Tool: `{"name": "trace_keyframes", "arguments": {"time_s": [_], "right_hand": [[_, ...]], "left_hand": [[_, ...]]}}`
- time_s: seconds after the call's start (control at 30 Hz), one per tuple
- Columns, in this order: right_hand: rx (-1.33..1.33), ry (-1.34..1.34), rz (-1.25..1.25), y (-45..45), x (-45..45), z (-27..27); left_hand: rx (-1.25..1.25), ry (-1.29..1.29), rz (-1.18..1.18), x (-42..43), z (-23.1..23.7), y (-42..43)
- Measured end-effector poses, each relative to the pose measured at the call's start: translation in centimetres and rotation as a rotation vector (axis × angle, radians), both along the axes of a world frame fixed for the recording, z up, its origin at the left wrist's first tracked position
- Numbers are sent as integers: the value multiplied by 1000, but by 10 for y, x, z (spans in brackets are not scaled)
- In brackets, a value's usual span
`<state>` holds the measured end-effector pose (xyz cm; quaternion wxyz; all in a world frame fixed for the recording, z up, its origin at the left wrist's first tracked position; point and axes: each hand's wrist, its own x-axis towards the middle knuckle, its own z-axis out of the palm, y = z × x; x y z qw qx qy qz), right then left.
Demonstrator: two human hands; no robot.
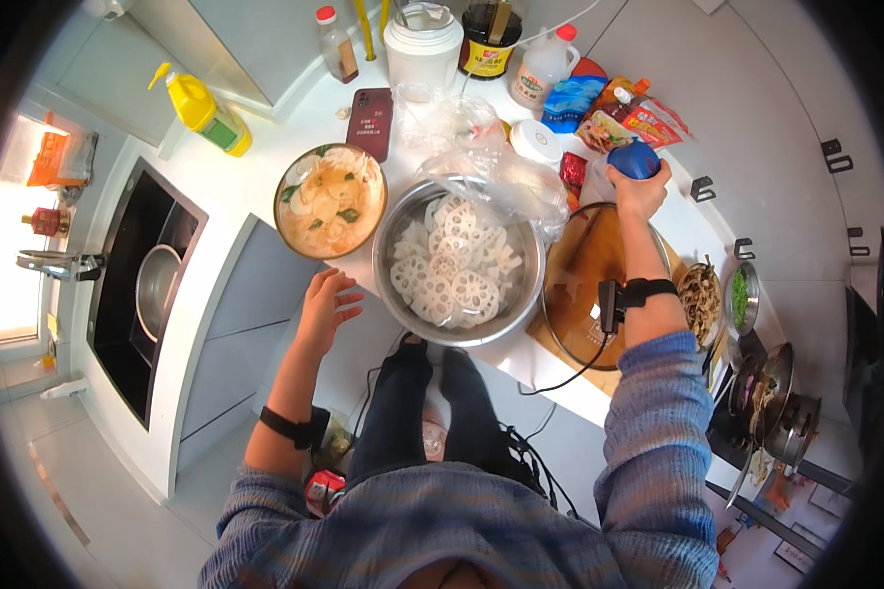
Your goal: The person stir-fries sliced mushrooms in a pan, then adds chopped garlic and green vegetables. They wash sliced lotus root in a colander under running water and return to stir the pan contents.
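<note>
My right hand (647, 193) grips a blue container (633, 160) at the back right, beyond a round glass lid (589, 287) on a wooden board. My left hand (329, 305) hangs with its fingers apart and nothing in it, left of a large steel bowl (524, 313) and below a flower-patterned plate (329, 200). Sliced lotus root (449, 265) fills much of the bowl. A clear plastic bag (486, 166) lies over the bowl's far rim. Near the blue container are a round white lid (536, 141) and several food packets, among them a blue one (573, 103).
A sink (121, 331) with a metal pan in it is at left. Along the back stand a yellow pump bottle (205, 114), a phone (370, 124), a white tub (423, 55) and sauce bottles. At right are bowls of dried strips (700, 298) and chopped greens (739, 298), and pans.
</note>
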<state>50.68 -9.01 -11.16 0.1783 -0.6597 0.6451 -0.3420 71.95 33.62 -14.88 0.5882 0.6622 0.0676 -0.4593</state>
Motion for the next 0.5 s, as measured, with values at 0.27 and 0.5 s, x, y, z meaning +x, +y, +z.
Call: {"name": "trace_keyframes", "arguments": {"time_s": [0.27, 0.5], "right_hand": [[-105, 71, -25, -55, 11, -55], [-85, 113, 65, -64, 23, -70]], "left_hand": [[-42, 49, 44, 8, -4, -5], [-54, 115, 141, 6, -4, -18]]}}
